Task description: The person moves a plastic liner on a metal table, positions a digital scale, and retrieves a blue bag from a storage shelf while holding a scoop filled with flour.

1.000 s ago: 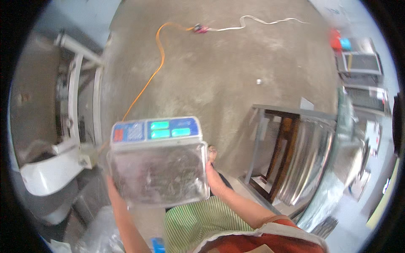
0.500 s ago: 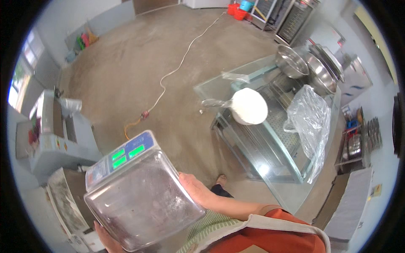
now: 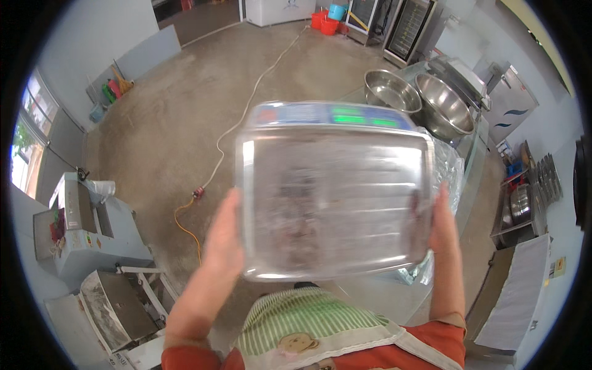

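Centrally, I hold a scale (image 3: pixel 336 200) up in front of me with both hands, its wide metal pan facing me and its blue panel along the far edge, where small green displays (image 3: pixel 349 118) glow. My left hand (image 3: pixel 225 237) is clamped on the pan's left side, and my right hand (image 3: pixel 441 222) on its right side; the scale and both hands are somewhat blurred. Below it is my green-striped apron (image 3: pixel 308 314), over orange-red sleeves. Behind the scale, to the right, is a glass surface (image 3: pixel 477 161), carrying two steel bowls (image 3: pixel 445 108) and a crumpled clear bag (image 3: pixel 453 166) that the scale partly hides. To the left, a white cord (image 3: pixel 251 105) crosses the bare floor (image 3: pixel 172 111) and meets an orange cord (image 3: pixel 188 225). Red and blue buckets (image 3: pixel 328 26) stand at the far end.
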Tool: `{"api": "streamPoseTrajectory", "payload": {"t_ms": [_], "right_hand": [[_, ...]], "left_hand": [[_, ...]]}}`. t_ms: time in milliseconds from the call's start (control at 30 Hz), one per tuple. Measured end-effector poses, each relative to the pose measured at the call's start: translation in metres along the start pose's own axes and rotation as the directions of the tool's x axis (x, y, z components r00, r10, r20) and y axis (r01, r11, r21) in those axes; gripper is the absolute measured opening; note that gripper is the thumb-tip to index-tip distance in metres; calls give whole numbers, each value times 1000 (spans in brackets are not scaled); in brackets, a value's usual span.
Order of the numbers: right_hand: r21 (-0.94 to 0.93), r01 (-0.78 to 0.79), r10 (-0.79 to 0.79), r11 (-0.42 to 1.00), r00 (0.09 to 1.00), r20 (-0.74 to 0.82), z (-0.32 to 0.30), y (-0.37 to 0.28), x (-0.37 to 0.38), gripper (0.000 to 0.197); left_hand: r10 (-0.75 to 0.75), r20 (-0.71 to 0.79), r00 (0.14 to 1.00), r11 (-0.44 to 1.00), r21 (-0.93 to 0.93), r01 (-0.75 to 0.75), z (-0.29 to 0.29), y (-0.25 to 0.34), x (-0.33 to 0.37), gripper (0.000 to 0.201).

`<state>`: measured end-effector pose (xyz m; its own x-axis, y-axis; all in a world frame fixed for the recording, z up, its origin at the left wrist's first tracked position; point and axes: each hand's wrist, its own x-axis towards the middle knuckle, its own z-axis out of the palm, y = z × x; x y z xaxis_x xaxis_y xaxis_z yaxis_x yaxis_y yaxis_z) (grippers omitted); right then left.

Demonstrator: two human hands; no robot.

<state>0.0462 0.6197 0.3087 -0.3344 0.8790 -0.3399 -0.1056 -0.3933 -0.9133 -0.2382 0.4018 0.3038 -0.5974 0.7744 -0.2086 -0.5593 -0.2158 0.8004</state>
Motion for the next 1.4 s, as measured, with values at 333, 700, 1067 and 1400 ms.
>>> {"api": "streamPoseTrajectory", "payload": {"t_ms": [333, 700, 1067, 1400], "right_hand": [[55, -50, 72, 997, 806, -588, -191, 35, -65, 74], [228, -99, 247, 969, 466, -850, -176, 150, -193, 71], [26, -421, 264, 907, 519, -813, -195, 165, -76, 79], [-421, -416, 100, 806, 797, -596, -283, 127, 109, 83]], "left_hand": [[-635, 219, 741, 761, 340, 552, 106, -218, 67, 50], [-813, 192, 550, 459, 793, 401, 82, -266, 41, 54], [-727, 118, 676, 556, 680, 478, 31, -276, 68, 58], [-691, 171, 703, 690, 448, 569, 46, -295, 51, 51]]}}
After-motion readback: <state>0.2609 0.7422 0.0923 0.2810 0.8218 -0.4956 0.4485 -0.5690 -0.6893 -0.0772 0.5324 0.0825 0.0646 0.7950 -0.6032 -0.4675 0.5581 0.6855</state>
